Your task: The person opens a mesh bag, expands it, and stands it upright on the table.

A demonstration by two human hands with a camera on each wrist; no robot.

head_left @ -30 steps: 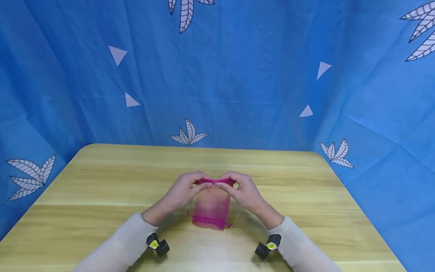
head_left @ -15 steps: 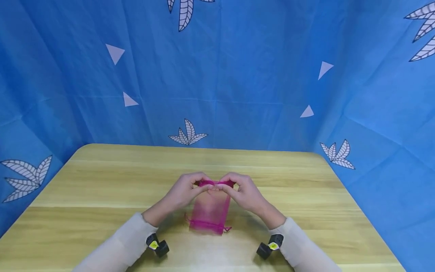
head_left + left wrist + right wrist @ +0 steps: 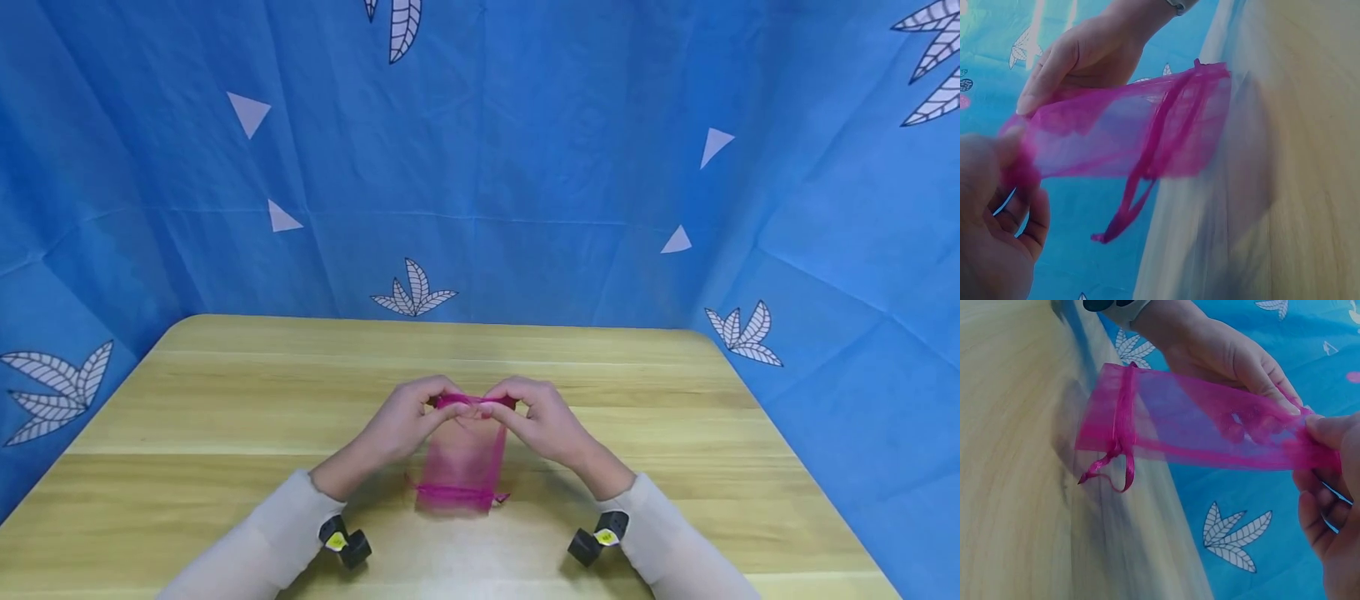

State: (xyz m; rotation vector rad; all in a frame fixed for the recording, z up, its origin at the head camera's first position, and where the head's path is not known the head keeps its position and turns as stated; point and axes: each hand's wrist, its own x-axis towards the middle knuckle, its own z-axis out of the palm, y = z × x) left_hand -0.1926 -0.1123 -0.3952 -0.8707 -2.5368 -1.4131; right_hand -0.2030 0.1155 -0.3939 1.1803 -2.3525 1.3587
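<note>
A sheer magenta organza drawstring bag (image 3: 461,467) hangs between my two hands, its drawstring end toward me and low over the table. My left hand (image 3: 405,423) pinches the far end of the bag between thumb and fingers. Close beside it, thumb tips nearly meeting, my right hand (image 3: 543,423) pinches the same end. In the left wrist view the ribbon drawstring (image 3: 1141,169) loops off the bag's side. The right wrist view shows another ribbon loop (image 3: 1113,469) near the bag's mouth. Through the sheer cloth, fingers show behind it.
A wood-grain table (image 3: 225,400) with rounded far corners lies under the hands. Behind it and at the sides hangs a blue curtain (image 3: 480,167) with white leaf and triangle prints. Each wrist wears a small black camera, the left camera (image 3: 345,542) and the right camera (image 3: 597,537).
The bag's drawstring end has swung slightly toward me and to the left. Both hands keep their pinch at the far end and have hardly moved.
</note>
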